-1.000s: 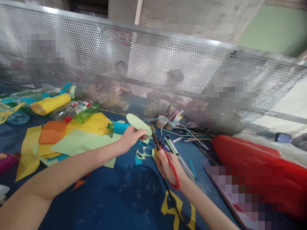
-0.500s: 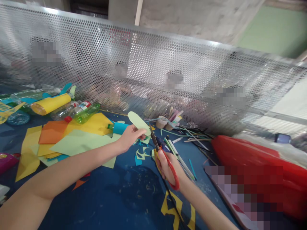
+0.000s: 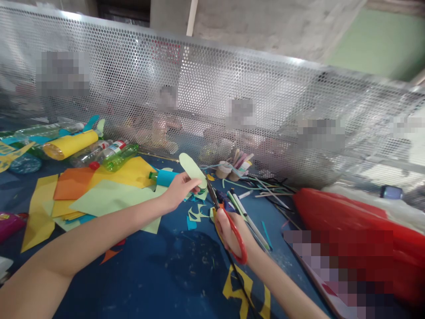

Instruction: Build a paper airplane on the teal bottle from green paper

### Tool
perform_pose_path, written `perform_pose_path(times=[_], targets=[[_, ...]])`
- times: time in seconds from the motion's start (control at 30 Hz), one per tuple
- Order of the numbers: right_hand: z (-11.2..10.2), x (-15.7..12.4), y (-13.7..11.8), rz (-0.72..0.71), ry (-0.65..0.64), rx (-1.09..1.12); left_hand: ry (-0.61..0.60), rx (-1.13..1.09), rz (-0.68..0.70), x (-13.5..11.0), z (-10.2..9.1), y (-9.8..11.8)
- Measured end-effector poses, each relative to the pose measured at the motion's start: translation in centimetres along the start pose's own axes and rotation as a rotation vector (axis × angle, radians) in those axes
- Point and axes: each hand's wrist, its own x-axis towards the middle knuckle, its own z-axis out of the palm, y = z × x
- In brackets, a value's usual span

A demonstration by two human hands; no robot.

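A pale green oval of paper (image 3: 191,167) is pinched between the thumb and fingers of my left hand (image 3: 181,191). Red-handled scissors (image 3: 239,239) are gripped in my right hand (image 3: 229,226), their blades pointing up and away from me, at the oval's right edge. Whether the blades touch the paper I cannot tell for sure. Just behind my left hand lies a small bottle wrapped in blue paper (image 3: 166,178). Cut green scraps (image 3: 198,214) and a blue scrap (image 3: 191,223) lie on the table below the scissors.
Coloured sheets (image 3: 109,199) spread at left, before plastic bottles (image 3: 121,156) and a yellow-wrapped bottle (image 3: 71,144). Markers (image 3: 247,217) lie right of the scissors. Small cups (image 3: 226,169) hold sticks. A red bag (image 3: 335,212) fills the right. A perforated metal screen (image 3: 206,88) stands behind, people beyond it.
The green oval has turned slightly and its upper end has shifted a little to the right. The scissors have moved very slightly; both hands keep their hold.
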Motion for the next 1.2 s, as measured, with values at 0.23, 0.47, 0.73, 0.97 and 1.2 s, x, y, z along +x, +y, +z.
perform_pose_path(times=[0.23,0.47,0.73,0.97,1.2], targets=[[0.1,0.1,0.1,0.014,0.031,0.01,0.009,0.021,0.001,0.1,0.0,-0.1],[-1.0,1.3,0.4,-0.084,0.142,-0.068,-0.295,0.205,-0.156,0.0,-0.4,-0.2],[-4.0,2.9,1.7,-0.083,0.254,-0.491,-0.703,0.301,-0.245,-0.5,-0.8,-0.4],[-8.1,5.2,6.0,0.207,0.318,-0.943,-0.632,0.323,-0.313,-0.5,-0.7,-0.9],[-9.9,6.3,10.5,0.241,0.284,-0.957,-0.45,0.229,-0.407,-0.3,-0.4,-1.2]])
